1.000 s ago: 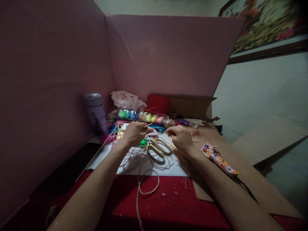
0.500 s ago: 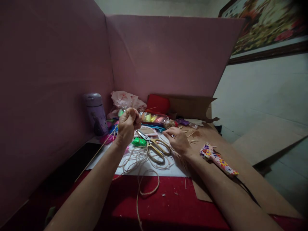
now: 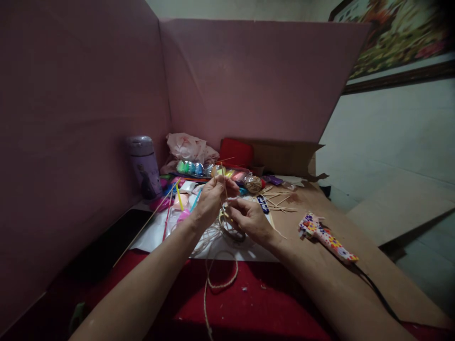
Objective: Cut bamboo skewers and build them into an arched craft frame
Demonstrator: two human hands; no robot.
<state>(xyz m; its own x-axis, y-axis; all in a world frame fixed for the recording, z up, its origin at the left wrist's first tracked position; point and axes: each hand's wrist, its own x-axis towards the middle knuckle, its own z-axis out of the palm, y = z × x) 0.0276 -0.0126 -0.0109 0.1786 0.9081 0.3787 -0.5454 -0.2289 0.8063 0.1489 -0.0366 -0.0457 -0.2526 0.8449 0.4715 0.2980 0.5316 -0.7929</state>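
My left hand point(image 3: 212, 195) is closed in a pinch around a thin wooden stick point(image 3: 222, 169) that points upward. Beside it, on the right, my right hand point(image 3: 249, 217) pinches a strand of twine point(image 3: 232, 199) close to the stick. Both sets of fingertips nearly meet. Below the hands lie the scissors point(image 3: 232, 233), their gold handles partly showing and their blades hidden. Loose loops of twine point(image 3: 223, 286) spread over the white sheet point(image 3: 249, 253) and hang down across the red cloth.
A purple bottle point(image 3: 145, 168) stands at the left. Behind the hands are coloured clay packs point(image 3: 194, 168) and a twine ball point(image 3: 253, 183). Several wooden sticks point(image 3: 282, 206) and a floral glue gun point(image 3: 329, 237) with a black cord lie on cardboard point(image 3: 359, 255) at the right.
My right hand has moved left and forward, away from beside the scissors, to meet my left hand. The left hand has come right and lower, bringing the stick over the scissors.
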